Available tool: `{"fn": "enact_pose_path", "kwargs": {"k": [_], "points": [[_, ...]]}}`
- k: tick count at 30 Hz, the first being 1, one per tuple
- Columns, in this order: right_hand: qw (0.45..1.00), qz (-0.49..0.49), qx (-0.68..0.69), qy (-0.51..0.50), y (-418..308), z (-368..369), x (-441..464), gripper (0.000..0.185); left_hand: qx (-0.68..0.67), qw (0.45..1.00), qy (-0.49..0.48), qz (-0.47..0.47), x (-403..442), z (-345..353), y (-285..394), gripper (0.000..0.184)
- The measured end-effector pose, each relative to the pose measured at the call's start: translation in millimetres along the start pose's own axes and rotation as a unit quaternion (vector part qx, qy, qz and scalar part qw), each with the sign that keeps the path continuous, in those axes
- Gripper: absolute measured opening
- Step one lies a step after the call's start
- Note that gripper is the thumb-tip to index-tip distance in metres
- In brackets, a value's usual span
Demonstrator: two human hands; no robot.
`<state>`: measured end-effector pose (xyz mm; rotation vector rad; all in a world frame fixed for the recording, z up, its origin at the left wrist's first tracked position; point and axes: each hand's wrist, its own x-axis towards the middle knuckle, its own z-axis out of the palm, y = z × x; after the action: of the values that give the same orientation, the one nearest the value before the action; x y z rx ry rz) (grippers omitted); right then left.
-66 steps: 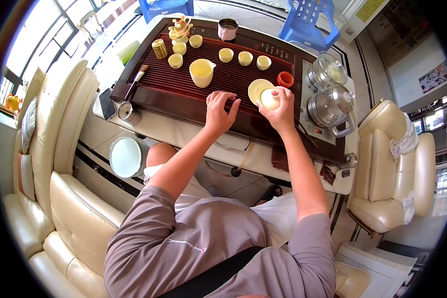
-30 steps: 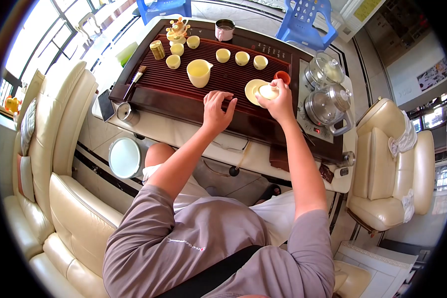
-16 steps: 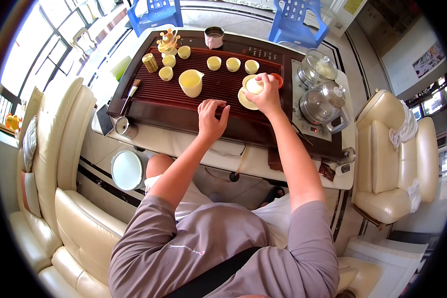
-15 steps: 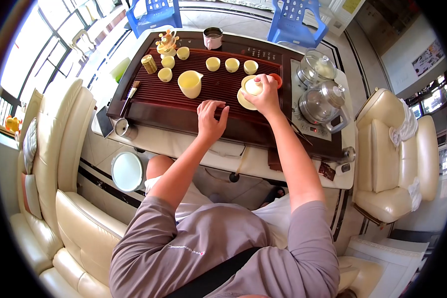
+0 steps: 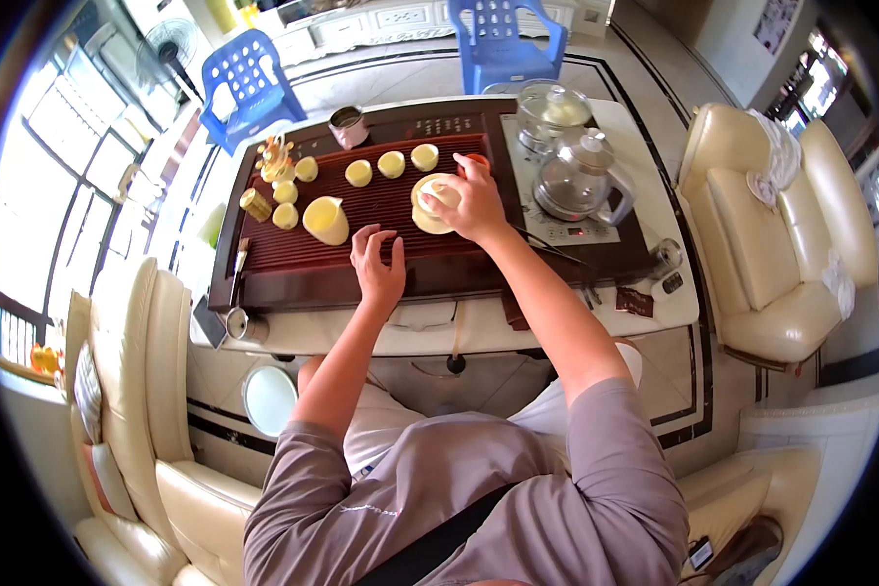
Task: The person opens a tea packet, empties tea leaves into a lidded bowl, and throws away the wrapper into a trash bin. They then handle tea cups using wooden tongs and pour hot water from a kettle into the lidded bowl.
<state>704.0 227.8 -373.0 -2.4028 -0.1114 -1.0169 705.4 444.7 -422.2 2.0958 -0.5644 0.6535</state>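
My right hand [image 5: 472, 200] is closed on a pale lidded bowl [image 5: 438, 193], which is at its saucer [image 5: 430, 223] on the slatted dark tea tray [image 5: 298, 252]. My left hand [image 5: 375, 264] hovers at the tray's near edge, fingers apart and holding nothing. Just beyond it stands a pale pitcher [image 5: 325, 222] with yellowish liquid. Farther back are small cups in a row, among them one cup [image 5: 392, 164]. More cups stand at the left beside a figurine [image 5: 274, 156]. A red-orange cup [image 5: 476, 164] is partly hidden behind my right hand.
Two glass kettles, the nearer one [image 5: 572, 181] with a handle, stand right of the tray. A pink mug [image 5: 348, 127] is at the back. At the left lie a brush [image 5: 239, 269] and a gold tin [image 5: 255, 204]. Blue chairs [image 5: 508, 44] and an armchair [image 5: 752, 225] surround the table.
The camera view has turned to the right. My right hand first held the lidded bowl beside its saucer, then brought it over the saucer. My left hand has stayed open near the tray's edge.
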Motion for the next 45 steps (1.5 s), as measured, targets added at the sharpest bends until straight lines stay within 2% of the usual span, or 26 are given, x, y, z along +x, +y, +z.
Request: {"fn": "enact_pose_path", "kwargs": {"k": [1,2,5,6,7,9,12,13,15,19,22,25,28,33,37,38,40,42,43,45], "points": [[1.0,-0.008,-0.009,0.016,-1,-7,4,0.038,0.0,1.0,-0.009,0.002,5,1,5,0.022],[0.999,0.013,0.032,0.016,-1,-17,5,0.033,0.009,1.0,-0.014,0.02,12,4,10,0.023],[0.984,0.027,0.142,0.101,9,-53,11,0.022,0.026,0.997,-0.046,0.052,41,10,33,0.027],[0.977,0.007,0.121,0.173,13,-72,10,0.017,0.033,0.995,-0.072,0.06,52,14,41,0.028],[0.973,0.004,0.083,0.216,20,-94,8,0.016,0.019,0.993,-0.11,0.029,63,19,44,0.031],[0.958,0.081,0.046,0.271,45,-138,-6,0.016,0.049,0.99,-0.119,0.054,81,28,52,0.034],[0.916,0.203,0.027,0.344,95,-185,-29,0.027,0.092,0.979,-0.181,0.035,98,39,60,0.038],[0.904,0.264,0.026,0.337,116,-191,-38,0.031,0.106,0.974,-0.196,0.032,100,42,62,0.037],[0.894,0.318,0.098,0.302,140,-199,-53,0.034,0.114,0.971,-0.206,0.033,100,46,64,0.036],[0.884,0.359,0.164,0.249,139,-197,-61,0.041,0.14,0.97,-0.198,0.035,102,52,54,0.034],[0.885,0.393,0.136,0.21,143,-195,-58,0.051,0.155,0.968,-0.197,0.02,103,51,48,0.035],[0.869,0.395,0.21,0.213,150,-184,-53,0.058,0.135,0.962,-0.239,0.008,106,49,45,0.035],[0.844,0.422,0.242,0.227,145,-180,-47,0.06,0.123,0.963,-0.241,0.008,107,48,46,0.034],[0.828,0.424,0.294,0.219,157,-176,-49,0.052,0.102,0.964,-0.247,0.002,109,47,48,0.033],[0.819,0.41,0.319,0.244,156,-175,-48,0.049,-0.013,0.977,-0.174,-0.124,107,37,48,0.033],[0.82,0.409,0.319,0.241,153,-175,-46,0.049,-0.094,0.975,-0.139,-0.147,104,32,46,0.03],[0.806,0.412,0.327,0.271,147,-176,-41,0.054,-0.296,0.907,-0.132,-0.27,94,21,29,0.027],[0.805,0.418,0.32,0.273,147,-176,-38,0.054,-0.492,0.785,-0.107,-0.362,76,13,12,0.026],[0.802,0.423,0.316,0.279,147,-174,-35,0.054,-0.495,0.783,-0.102,-0.364,66,10,8,0.026],[0.818,0.404,0.312,0.266,157,-172,-35,0.047,-0.57,0.709,-0.084,-0.408,50,4,-2,0.021]]}}
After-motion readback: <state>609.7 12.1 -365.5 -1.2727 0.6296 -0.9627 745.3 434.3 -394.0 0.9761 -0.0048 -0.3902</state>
